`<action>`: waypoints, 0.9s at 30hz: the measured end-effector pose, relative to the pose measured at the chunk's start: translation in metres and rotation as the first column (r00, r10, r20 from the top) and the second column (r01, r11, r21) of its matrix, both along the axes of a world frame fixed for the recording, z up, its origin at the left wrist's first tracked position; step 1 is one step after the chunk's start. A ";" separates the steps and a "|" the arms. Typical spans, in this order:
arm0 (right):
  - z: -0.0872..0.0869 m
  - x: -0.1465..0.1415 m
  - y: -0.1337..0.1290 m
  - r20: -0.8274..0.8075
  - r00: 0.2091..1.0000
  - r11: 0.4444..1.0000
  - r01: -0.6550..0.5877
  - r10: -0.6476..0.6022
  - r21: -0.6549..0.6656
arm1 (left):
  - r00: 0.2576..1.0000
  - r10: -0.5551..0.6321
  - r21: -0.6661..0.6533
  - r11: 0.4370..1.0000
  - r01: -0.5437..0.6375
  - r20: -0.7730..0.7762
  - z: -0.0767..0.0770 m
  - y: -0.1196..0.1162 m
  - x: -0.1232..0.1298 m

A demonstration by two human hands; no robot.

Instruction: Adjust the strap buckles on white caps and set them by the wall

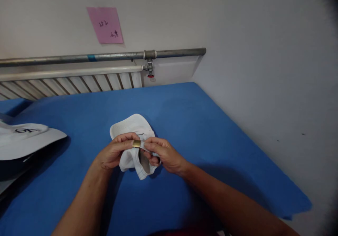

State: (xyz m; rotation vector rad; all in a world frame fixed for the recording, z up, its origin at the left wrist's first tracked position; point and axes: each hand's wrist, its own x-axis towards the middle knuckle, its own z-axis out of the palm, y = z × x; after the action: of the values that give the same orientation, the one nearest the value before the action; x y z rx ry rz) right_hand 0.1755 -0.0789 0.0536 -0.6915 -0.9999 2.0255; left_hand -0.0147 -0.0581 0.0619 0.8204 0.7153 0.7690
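Note:
A white baseball cap [132, 125] rests on the blue-covered table, its brim pointing away from me and its back strap towards me. A brass-coloured buckle [136, 144] sits on the strap between my hands. My left hand [116, 150] pinches the strap at the buckle's left side, thumb on top. On the other side, my right hand [163, 153] grips the strap end between thumb and forefinger, its other fingers curled beneath, inside the cap's opening. Part of the crown is hidden behind both hands.
A stack of caps [23, 141], a white one with dark lettering on top, stands at the left on the blue table cover [179, 109]. Behind run a radiator [100, 83], a metal pipe [116, 56] and a red-handled valve [150, 76]. A pink note [105, 25] hangs above.

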 end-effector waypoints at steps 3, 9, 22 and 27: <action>0.002 0.001 0.000 0.040 0.999 1.000 0.004 -0.004 0.008 | 1.000 0.011 0.004 1.000 -0.010 -0.023 0.004 -0.001 0.002; 0.009 0.003 -0.001 0.229 0.972 0.996 0.036 -0.054 0.084 | 0.992 0.051 0.052 0.998 -0.045 -0.119 0.012 -0.003 0.004; 0.008 -0.002 -0.003 0.092 0.994 0.996 0.068 -0.062 -0.062 | 0.978 0.137 0.100 0.987 -0.123 -0.157 0.019 -0.005 0.007; 0.008 -0.003 -0.004 0.196 0.977 0.997 0.079 -0.081 0.019 | 0.982 0.124 0.110 0.988 -0.109 -0.141 0.018 -0.004 0.008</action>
State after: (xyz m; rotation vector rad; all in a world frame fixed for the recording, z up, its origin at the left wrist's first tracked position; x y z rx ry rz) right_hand 0.1722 -0.0825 0.0612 -0.9251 -1.0772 1.9081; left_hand -0.0072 -0.0620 0.0802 0.9409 0.8681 0.8617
